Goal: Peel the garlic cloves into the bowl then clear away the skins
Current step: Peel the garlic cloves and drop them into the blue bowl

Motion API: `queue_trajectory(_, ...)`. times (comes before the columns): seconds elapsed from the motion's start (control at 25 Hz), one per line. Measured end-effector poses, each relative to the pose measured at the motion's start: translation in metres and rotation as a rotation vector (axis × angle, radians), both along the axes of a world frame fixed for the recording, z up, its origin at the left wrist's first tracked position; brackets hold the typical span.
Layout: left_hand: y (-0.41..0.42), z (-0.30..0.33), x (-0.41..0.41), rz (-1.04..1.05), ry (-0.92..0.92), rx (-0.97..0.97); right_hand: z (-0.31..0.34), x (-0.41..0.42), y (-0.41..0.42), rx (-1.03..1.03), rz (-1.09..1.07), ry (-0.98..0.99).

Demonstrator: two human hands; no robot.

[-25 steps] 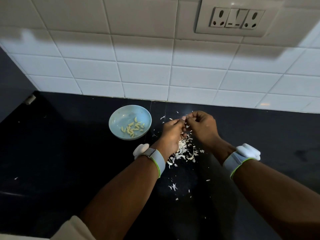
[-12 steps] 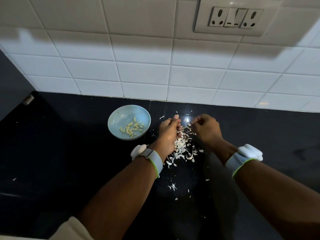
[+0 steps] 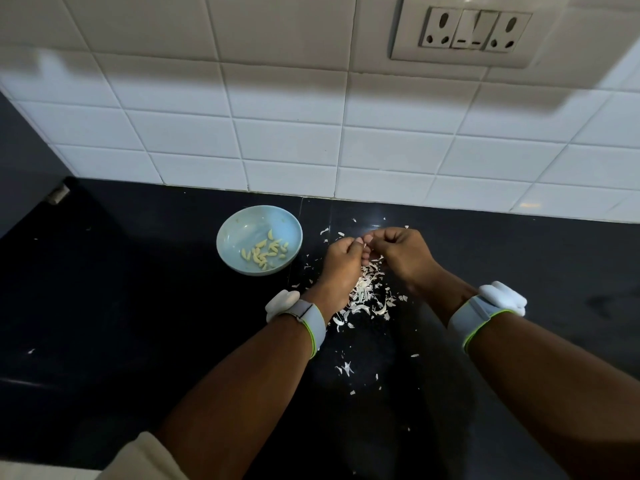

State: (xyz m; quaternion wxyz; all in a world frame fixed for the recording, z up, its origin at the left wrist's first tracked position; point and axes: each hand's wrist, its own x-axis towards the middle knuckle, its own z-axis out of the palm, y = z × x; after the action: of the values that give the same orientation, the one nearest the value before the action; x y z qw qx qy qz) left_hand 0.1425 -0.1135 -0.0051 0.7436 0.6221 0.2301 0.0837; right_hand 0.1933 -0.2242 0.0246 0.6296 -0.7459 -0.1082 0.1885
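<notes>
Meanwhile, both forearms reach from the lower edge of the frame toward its centre, over a black desk (image 3: 138, 306). The left hand (image 3: 341, 263) and right hand (image 3: 403, 252) meet fingertip to fingertip, knuckles up and fingers curled, each grip pinching at something small between them; it is too hidden by the fingers to tell what it is. Directly below the hands lies a heap of white garlic skins (image 3: 367, 294), with more flakes scattered toward the bottom of the frame. A pale blue bowl (image 3: 242, 223) sits just left of the left hand, apart from it, with peeled garlic cloves (image 3: 265, 254) inside. Each wrist wears a grey band (image 3: 310, 318) with a white unit. White tiles (image 3: 277, 140) and a socket plate (image 3: 472, 31) fill the upper frame.
</notes>
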Motion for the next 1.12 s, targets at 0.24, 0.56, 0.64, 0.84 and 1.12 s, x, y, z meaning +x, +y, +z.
queue_trajectory(0.24, -0.001, 0.009, 0.006, 0.062, -0.004, -0.064, -0.004, -0.001, 0.004, 0.142, -0.04, 0.066)
queue_trajectory(0.56, -0.007, 0.017, 0.011, 0.065, -0.001, -0.304, -0.002, -0.002, 0.004, 0.381, -0.073, 0.293)
queue_trajectory(0.64, -0.007, 0.016, 0.01, 0.072, 0.001, -0.311, 0.0, -0.002, 0.002, 0.399, -0.083, 0.322)
queue_trajectory(0.84, -0.006, 0.008, 0.005, 0.121, 0.053, -0.132, 0.003, -0.001, -0.002, 0.363, -0.125, 0.328)
queue_trajectory(1.12, 0.0, -0.002, 0.001, 0.132, 0.121, 0.124, -0.002, -0.001, -0.01, 0.309, -0.158, 0.247)
